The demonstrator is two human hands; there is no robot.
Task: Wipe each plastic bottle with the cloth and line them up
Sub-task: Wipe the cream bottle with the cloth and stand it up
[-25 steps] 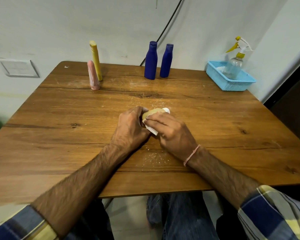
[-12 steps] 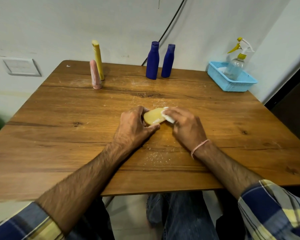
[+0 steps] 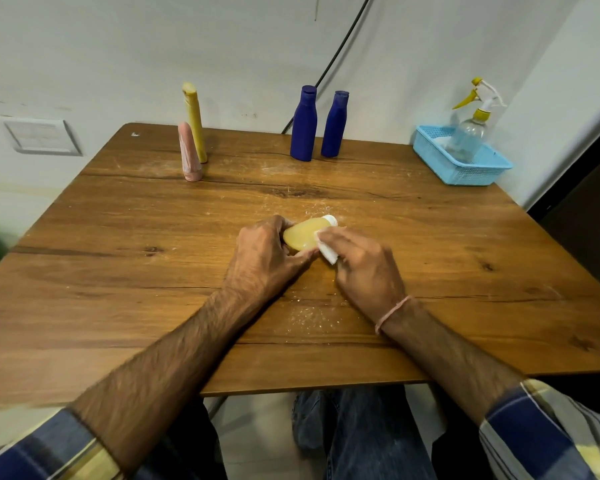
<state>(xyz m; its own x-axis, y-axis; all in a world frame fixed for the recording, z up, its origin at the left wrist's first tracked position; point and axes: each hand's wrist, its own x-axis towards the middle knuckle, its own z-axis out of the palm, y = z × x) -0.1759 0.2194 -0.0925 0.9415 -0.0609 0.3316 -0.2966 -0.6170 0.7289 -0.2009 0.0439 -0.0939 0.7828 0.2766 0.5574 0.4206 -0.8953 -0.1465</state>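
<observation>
I am looking down at the wooden bench (image 3: 118,271), and both hands are meeting near its middle. My left hand (image 3: 262,258) is wrapping its grip around the lower end of a small yellow bottle (image 3: 302,233), which is lying tilted on the bench with its white cap (image 3: 330,220) pointing to the far right. My right hand (image 3: 364,268) is pinching a white cloth (image 3: 326,249) in its grip and pressing it against the right side of that bottle; the fingers are closed on the cloth, and the cloth is touching the bottle's body just below the cap. A thin pink band (image 3: 392,313) is sitting on the right wrist.

Along the far edge, a tall yellow bottle (image 3: 195,123) is standing upright, with a shorter pink bottle (image 3: 189,152) standing just in front of it, touching or nearly so; I cannot tell which. Further right, two dark blue bottles (image 3: 304,124) are standing side by side, close but apart. In the far right corner, a light blue basket (image 3: 465,171) is holding a clear spray bottle (image 3: 470,133) with a yellow and white trigger. White specks are scattered over the bench around my hands. A black cable (image 3: 340,46) is running up the wall behind the blue bottles.
</observation>
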